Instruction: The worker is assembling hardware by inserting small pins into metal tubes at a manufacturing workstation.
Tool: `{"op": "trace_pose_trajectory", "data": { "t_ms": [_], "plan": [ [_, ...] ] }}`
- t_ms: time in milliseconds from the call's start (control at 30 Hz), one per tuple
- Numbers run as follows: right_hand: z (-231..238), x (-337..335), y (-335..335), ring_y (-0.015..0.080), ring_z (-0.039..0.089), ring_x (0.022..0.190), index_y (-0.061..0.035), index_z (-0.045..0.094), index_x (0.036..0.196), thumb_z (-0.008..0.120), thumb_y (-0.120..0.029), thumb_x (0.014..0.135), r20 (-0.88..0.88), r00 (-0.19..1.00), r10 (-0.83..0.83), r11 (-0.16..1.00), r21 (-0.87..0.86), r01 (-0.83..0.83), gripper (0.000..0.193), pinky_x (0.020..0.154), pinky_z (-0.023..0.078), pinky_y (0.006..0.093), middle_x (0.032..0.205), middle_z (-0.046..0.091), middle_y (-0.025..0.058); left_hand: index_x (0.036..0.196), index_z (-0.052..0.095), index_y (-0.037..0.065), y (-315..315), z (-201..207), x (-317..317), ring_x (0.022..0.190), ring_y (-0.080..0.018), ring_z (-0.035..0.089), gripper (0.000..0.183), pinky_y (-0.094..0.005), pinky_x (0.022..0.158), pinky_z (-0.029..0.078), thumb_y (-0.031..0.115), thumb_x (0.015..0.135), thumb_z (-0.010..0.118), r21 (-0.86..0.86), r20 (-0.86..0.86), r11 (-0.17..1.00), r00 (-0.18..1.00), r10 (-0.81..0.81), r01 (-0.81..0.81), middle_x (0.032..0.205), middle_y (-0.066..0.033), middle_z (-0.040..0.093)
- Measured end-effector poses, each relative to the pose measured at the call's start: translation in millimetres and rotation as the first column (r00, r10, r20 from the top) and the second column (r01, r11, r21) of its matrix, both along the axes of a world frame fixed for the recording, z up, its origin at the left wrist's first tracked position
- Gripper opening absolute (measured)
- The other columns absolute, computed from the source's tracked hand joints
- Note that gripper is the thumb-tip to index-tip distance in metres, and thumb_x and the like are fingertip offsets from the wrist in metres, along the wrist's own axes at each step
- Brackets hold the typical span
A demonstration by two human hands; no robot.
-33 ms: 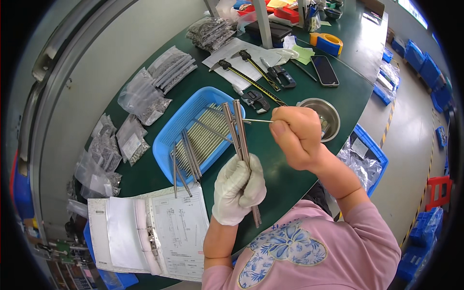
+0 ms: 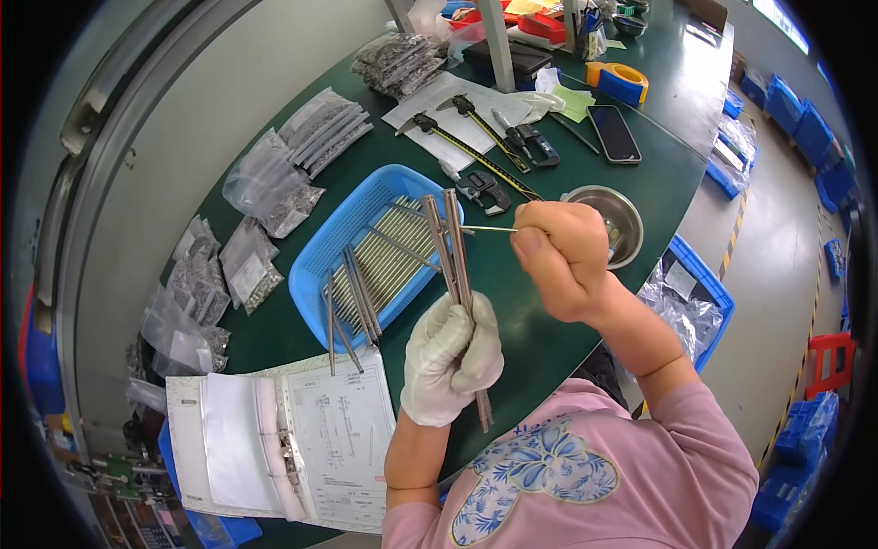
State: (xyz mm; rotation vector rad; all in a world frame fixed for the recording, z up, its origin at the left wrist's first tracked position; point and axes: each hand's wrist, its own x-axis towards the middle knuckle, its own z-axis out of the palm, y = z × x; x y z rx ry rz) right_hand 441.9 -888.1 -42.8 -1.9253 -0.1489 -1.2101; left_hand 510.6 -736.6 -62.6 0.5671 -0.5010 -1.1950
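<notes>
My left hand (image 2: 450, 366), in a white glove, is closed around several slim grey metal rods (image 2: 460, 261). They stand nearly upright, their upper ends spread slightly apart and their lower ends showing below the glove. My bare right hand (image 2: 565, 261) makes a fist around a thin metal pin-like tool (image 2: 494, 229). It points left, and its tip meets or passes beside the upper rods; which one I cannot tell. Behind the left hand, a blue plastic basket (image 2: 307, 284) holds many more rods (image 2: 389, 265) in a row, with several grey ones leaning over its near edge.
An open binder with a drawing (image 2: 343, 439) lies at the near left. Bags of small metal parts (image 2: 251, 265) line the left. Beyond the basket are calipers (image 2: 476, 151), micrometers (image 2: 485, 190) and a phone (image 2: 615, 134). A steel bowl (image 2: 631, 224) sits right of my right hand.
</notes>
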Motion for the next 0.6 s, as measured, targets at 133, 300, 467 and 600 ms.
{"op": "trace_pose_trajectory", "data": {
  "t_ms": [133,300,467,600],
  "plan": [
    [3.9,-4.8,-2.9,0.0167,0.037,0.039,-0.0005,0.048,0.066,0.048,-0.005,0.079,-0.092,0.993,0.078,0.993,0.096,-0.069,0.015,0.039,0.031,0.0284,0.049,0.04,0.006,0.087,0.046,0.001,1.5,-0.8,1.4,0.034,-0.0061,0.03,0.026,-0.0178,0.035,0.024,0.026,0.089,0.043,0.093,0.167,0.992,0.984,0.066,-0.082,0.048,-0.0038,0.044],
    [-3.8,-4.4,-2.1,0.0148,0.036,0.04,0.0001,0.047,0.066,0.046,-0.006,0.081,-0.103,0.979,0.179,0.965,0.211,-0.154,0.016,0.04,0.031,0.0279,0.049,0.04,0.0054,0.088,0.048,-0.001,2.7,-2.4,4.4,0.034,-0.007,0.03,0.027,-0.018,0.035,0.025,0.026,0.089,0.044,0.08,0.164,0.993,0.984,0.067,-0.081,0.057,-0.0121,0.054],
    [-7.4,0.2,-3.1,0.0145,0.039,0.041,0.0003,0.047,0.067,0.045,-0.006,0.082,-0.059,0.998,0.029,0.999,-0.029,-0.031,0.016,0.04,0.032,0.0278,0.05,0.042,0.0058,0.091,0.049,-0.002,1.3,-3.4,6.6,0.034,-0.0079,0.034,0.028,-0.0178,0.035,0.027,0.025,0.09,0.041,0.104,0.247,0.992,0.968,0.039,-0.066,0.063,-0.0158,0.058],
    [-7.6,1.5,-1.2,0.0158,0.04,0.04,0.0011,0.044,0.065,0.042,-0.007,0.08,-0.033,0.991,0.131,0.986,0.108,-0.127,0.018,0.039,0.032,0.0277,0.049,0.042,0.0062,0.094,0.049,-0.003,1.1,-0.8,4.0,0.034,-0.0093,0.038,0.03,-0.018,0.035,0.03,0.025,0.09,0.041,0.111,0.232,0.992,0.972,0.039,-0.066,0.067,-0.0178,0.059]
  ]
}}
